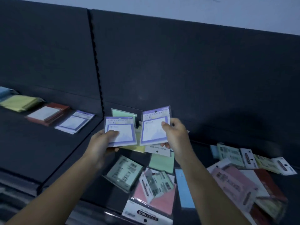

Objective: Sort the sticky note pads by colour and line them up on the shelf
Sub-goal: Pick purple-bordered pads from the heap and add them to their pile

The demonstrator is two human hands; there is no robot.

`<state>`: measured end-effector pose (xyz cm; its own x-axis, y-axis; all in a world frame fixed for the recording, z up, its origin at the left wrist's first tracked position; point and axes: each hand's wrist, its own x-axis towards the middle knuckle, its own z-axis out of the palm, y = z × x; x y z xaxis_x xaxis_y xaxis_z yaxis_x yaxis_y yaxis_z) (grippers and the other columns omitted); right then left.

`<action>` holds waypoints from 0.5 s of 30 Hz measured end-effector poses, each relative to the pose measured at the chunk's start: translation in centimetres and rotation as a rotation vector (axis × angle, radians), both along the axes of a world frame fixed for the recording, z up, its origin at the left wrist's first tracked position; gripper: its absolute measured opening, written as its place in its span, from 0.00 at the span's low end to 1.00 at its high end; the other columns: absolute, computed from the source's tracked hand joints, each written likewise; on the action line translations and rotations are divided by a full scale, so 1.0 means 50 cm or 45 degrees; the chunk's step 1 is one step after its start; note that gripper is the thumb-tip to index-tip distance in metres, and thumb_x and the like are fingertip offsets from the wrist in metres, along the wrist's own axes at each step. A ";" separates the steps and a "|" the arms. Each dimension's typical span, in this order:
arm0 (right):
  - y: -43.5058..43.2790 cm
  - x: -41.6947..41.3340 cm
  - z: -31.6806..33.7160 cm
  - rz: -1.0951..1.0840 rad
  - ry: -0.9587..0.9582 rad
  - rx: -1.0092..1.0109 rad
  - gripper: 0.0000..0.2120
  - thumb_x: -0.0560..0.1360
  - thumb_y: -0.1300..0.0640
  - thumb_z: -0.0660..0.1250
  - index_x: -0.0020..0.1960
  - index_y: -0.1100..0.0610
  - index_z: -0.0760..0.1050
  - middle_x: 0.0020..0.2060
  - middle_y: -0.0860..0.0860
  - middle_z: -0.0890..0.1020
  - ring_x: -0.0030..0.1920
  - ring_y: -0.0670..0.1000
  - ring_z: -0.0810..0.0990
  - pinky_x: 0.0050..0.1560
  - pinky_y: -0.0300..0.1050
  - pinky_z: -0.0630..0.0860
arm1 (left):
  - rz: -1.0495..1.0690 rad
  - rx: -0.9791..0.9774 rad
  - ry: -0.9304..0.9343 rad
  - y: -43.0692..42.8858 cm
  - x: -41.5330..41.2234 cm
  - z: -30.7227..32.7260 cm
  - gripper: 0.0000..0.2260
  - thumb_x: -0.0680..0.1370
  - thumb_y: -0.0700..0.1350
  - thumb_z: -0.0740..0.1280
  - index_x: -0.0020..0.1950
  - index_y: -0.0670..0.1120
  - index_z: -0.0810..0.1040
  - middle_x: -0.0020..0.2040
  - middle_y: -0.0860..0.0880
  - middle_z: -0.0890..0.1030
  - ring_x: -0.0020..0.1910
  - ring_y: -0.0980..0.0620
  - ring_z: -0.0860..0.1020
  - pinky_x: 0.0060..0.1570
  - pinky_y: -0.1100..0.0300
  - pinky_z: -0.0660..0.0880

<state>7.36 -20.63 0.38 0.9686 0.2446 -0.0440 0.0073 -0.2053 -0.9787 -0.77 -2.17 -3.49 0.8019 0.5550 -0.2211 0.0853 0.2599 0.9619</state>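
Gripping glossy purple-bordered pad (121, 129), left hand (100, 143), right hand (176, 135) pinching matching square pad (155, 129)

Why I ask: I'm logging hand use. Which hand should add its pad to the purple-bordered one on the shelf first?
Probably the left hand: its purple-bordered pad is nearer the matching shelved pad, lying to the left; the right hand would cross over.

Reaching forward with both bare forearms, pinching a purple-framed pad (121, 127) in the left hand (101, 143) and a second pad (154, 127) in the right hand (176, 135), thumbs pressing on top.
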 end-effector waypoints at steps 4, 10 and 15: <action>0.084 -0.041 -0.021 0.001 0.272 0.221 0.09 0.79 0.61 0.57 0.57 0.62 0.70 0.48 0.63 0.76 0.20 0.50 0.74 0.20 0.36 0.63 | 0.043 -0.091 0.021 0.094 -0.056 0.009 0.06 0.75 0.39 0.62 0.50 0.41 0.75 0.35 0.45 0.78 0.26 0.52 0.75 0.22 0.67 0.71; 0.255 -0.121 -0.030 0.087 0.332 0.312 0.08 0.78 0.65 0.56 0.50 0.62 0.73 0.36 0.58 0.79 0.21 0.50 0.73 0.20 0.37 0.65 | 0.119 -0.201 0.019 0.262 -0.153 -0.002 0.06 0.77 0.39 0.60 0.44 0.42 0.76 0.28 0.48 0.80 0.23 0.54 0.76 0.22 0.66 0.72; 0.386 -0.170 -0.041 0.039 0.320 0.285 0.08 0.79 0.64 0.57 0.45 0.59 0.73 0.33 0.55 0.77 0.25 0.50 0.72 0.25 0.40 0.65 | 0.126 -0.143 0.045 0.410 -0.203 -0.018 0.07 0.80 0.43 0.60 0.44 0.46 0.76 0.29 0.52 0.82 0.27 0.54 0.78 0.30 0.61 0.73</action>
